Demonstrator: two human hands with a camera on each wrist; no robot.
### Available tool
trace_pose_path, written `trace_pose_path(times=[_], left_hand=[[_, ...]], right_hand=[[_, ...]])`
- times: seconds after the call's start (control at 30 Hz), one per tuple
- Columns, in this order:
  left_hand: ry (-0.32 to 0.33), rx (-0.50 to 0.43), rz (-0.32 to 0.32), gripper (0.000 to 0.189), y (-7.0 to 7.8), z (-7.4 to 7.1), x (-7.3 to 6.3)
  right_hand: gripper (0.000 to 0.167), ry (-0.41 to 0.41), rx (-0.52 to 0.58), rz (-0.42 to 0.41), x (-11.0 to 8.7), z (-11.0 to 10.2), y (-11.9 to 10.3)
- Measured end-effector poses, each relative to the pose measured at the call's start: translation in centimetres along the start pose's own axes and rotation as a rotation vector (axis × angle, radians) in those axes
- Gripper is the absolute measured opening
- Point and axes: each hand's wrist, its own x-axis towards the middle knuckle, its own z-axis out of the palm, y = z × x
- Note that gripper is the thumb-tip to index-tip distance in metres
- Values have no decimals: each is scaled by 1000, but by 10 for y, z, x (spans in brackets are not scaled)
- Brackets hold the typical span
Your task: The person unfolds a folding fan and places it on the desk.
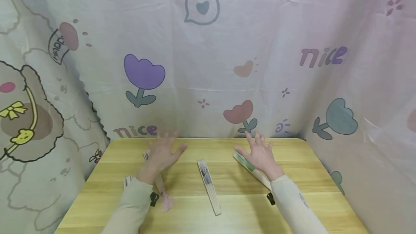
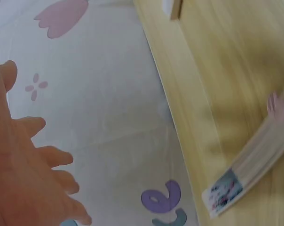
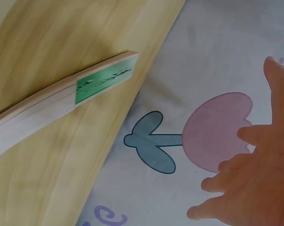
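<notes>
One folded fan (image 1: pixel 211 192) with a dark printed panel lies near the middle of the worktop (image 1: pixel 243 212), its printed end towards 11 o'clock and its plain ribbed end towards 5. At 2 o'clock from it rests a green-panelled fan (image 1: pixel 246 162), slanting from 10 to 4, partly under the right grip (image 1: pixel 260 154). Between 9 and 10 lies a tasselled fan (image 1: pixel 159 182), partly covered by the left grip (image 1: pixel 162 154), its pink tassel (image 1: pixel 167 201) trailing towards 5. At 9 o'clock a striped end (image 1: pixel 128 181) pokes out past the left sleeve (image 1: pixel 131 198) — perhaps another fan, too hidden to be sure.

Both grips hang open-palmed above the worktop, fingers spread apart and nothing between them; the left one's fingertips are blurred.

These fans look light, stiff along their length but thin-ribbed, smooth enough to slide on the wood. The printed leaf is likely the fragile part, so take hold across the plain ribs — on the middle fan, its 5 o'clock half — pinching both outer edges together to stop it spreading. The tassel is soft and would drag, so keep fingers clear of it.
</notes>
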Motion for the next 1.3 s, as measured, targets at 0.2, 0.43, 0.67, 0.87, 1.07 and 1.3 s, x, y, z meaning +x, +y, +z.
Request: trace_pose_path(times=[0.2, 0.43, 0.67, 0.87, 1.07, 1.3], left_hand=[[-74, -116, 21, 80, 15, 14, 2], [-132, -309, 32, 77, 36, 35, 5], [-116, -426, 26, 67, 57, 59, 7], [-123, -571, 38, 57, 79, 78, 11], [-207, -726, -36, 55, 103, 102, 10], [-311, -984, -171, 54, 132, 123, 5]], right_hand=[[92, -21, 13, 8, -7, 3, 5], [88, -42, 59, 30, -16, 7, 16], [87, -31, 82, 30, -19, 12, 25], [72, 15, 117, 53, -20, 17, 31], [54, 46, 115, 40, -22, 22, 37], [46, 64, 101, 39, -25, 28, 43]])
